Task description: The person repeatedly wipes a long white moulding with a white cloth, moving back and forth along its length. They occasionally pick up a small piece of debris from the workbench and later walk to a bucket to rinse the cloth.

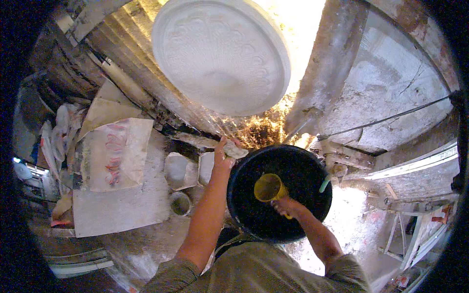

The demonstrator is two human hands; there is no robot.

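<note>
A wide black tub [233, 201] stands in front of my body, its inside dark. Over its opening, my right hand [284, 207] grips the handle of a yellow plastic mug [266, 188], whose open mouth is turned up toward me. My left hand [223, 155] is at the tub's far-left rim. Its fingers are closed about a pale, whitish lump [236, 151] that could be cloth or a plaster-like piece. A short green piece [325, 183] hangs at the tub's right edge. I cannot make out what lies at the tub's bottom.
Beyond the tub leans a large round white plaster-like disc [220, 58] with a raised petal pattern. To the left lie a pale board [117, 210], a sheet with red writing [117, 156] and a small round container [181, 203]. A dark cord [386, 118] stretches across the right.
</note>
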